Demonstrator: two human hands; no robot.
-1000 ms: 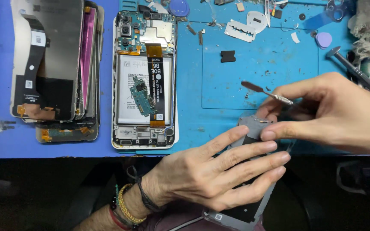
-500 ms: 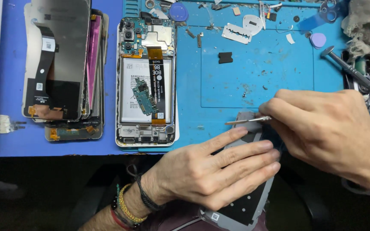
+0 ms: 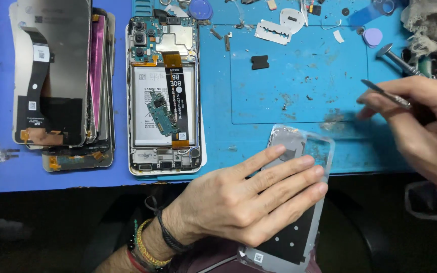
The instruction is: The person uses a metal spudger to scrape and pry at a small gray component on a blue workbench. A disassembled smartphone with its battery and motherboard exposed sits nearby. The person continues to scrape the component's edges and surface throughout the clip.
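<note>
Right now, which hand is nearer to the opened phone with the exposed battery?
Left. The left hand lies flat on the phone back cover, just right of and below the opened phone. The right hand, holding tweezers, is far off at the mat's right edge.

Phone repair workshop: opened phone [image 3: 164, 96] and stacked screens [image 3: 56, 76] are laid on a blue work mat [image 3: 299, 86], upper frame.

The left hand [image 3: 249, 202] hides much of the grey back cover [image 3: 299, 237], its lower end cut off.
</note>
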